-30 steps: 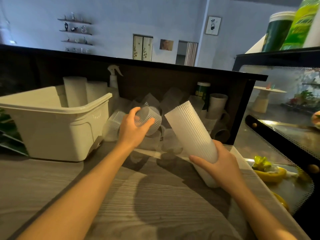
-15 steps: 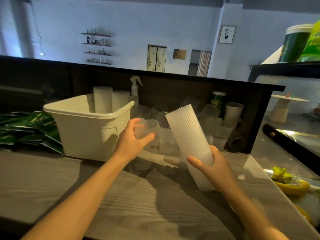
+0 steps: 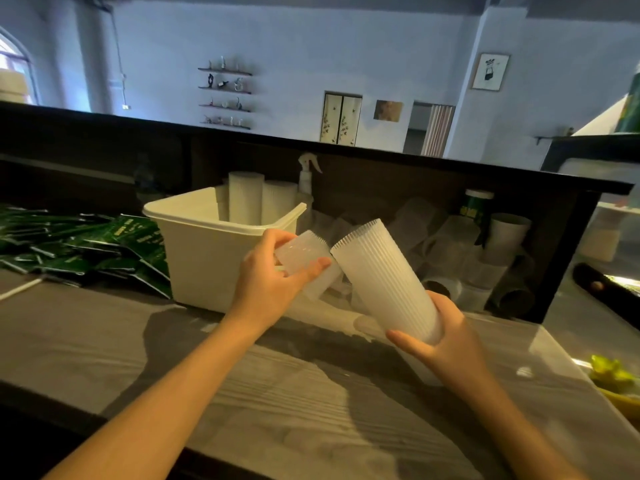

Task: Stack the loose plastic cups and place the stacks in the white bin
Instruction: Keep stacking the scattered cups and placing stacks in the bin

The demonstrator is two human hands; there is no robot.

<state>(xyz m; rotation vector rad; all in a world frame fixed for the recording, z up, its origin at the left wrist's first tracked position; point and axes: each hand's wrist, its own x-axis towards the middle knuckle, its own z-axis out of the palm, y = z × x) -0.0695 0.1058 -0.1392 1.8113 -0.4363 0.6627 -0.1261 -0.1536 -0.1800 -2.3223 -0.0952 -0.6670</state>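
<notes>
Left hand grips a single ribbed cup, mouth tipped toward the tall cup stack that the right hand clutches near its base, leaning leftward. Just beyond the left hand sits the white bin, upright cup stacks standing inside. Past the right hand, loose cups lie jumbled on the tabletop.

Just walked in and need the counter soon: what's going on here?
A person is stacking plastic cups. The right hand grips a tall tilted stack; the left hand holds a single cup beside its top end. The white bin already holds upright stacks, and loose cups lie behind.
</notes>
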